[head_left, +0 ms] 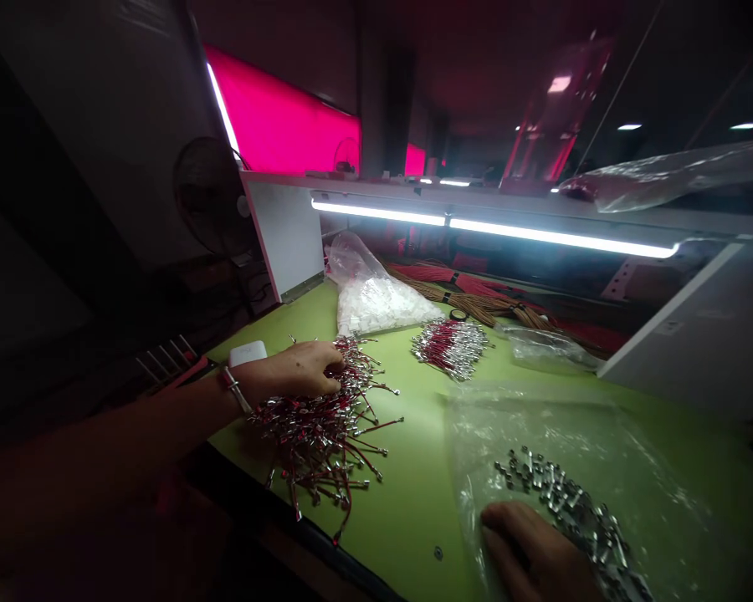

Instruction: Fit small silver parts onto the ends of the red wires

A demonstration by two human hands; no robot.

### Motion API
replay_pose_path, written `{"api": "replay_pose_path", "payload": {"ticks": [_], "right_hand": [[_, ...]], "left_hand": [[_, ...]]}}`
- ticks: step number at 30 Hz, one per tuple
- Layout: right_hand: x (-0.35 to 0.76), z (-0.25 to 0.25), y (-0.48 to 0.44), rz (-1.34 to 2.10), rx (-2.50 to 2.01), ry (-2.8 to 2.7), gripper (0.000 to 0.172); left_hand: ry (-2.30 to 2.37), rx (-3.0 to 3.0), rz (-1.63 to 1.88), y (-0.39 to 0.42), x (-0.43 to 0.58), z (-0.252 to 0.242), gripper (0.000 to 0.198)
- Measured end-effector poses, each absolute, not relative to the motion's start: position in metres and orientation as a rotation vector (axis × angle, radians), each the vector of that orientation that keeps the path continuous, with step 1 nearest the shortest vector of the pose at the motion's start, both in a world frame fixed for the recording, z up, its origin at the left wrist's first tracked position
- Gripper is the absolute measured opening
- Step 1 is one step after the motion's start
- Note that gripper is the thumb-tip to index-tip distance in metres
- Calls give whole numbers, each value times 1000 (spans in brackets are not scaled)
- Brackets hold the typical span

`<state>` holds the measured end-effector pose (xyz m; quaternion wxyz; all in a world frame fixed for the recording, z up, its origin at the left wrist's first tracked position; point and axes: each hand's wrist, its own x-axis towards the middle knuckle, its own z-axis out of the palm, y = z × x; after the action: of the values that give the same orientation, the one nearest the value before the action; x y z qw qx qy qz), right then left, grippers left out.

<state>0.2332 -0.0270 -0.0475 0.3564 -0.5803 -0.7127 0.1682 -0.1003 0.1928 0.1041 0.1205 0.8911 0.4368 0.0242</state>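
My left grip [294, 372] is curled over a loose heap of red wires [317, 435] with metal terminals, though I cannot tell whether it is clenched. My right grip [527, 552] lies flat and released on a clear plastic bag [540, 435], just beside loose metal terminals [558, 502]. Everything sits on the green surface [407, 518], a smaller wire bundle [452, 347] beyond.

A fluorescent tube [495, 226] glares ahead of my left hand [294, 372], lighting the green bench [407, 510]; a magenta panel [276, 113] glows beyond. Deep shadow falls left of that hand, sheen crosses the plastic bag [577, 477] under my right hand [533, 552], and wide-angle distortion bends the edges.
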Motion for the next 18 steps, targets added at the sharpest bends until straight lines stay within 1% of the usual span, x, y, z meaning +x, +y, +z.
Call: {"api": "replay_pose_path", "payload": {"ticks": [3, 6, 12, 15, 18], "right_hand": [[233, -48, -27, 444, -1496, -1831, 17], [233, -49, -26, 441, -1491, -1832, 17], [234, -51, -26, 453, -1512, -1873, 17], [236, -51, -26, 441, -1525, -1897, 16], [238, -48, -25, 433, -1523, -1965, 14]], "left_hand": [[1281, 2602, 36, 200, -96, 98, 9], [1269, 2606, 29, 206, -94, 94, 8], [1153, 2593, 92, 206, -94, 97, 13], [1126, 2540, 182, 207, -97, 98, 19], [1140, 2457, 287, 210, -102, 97, 21]]}}
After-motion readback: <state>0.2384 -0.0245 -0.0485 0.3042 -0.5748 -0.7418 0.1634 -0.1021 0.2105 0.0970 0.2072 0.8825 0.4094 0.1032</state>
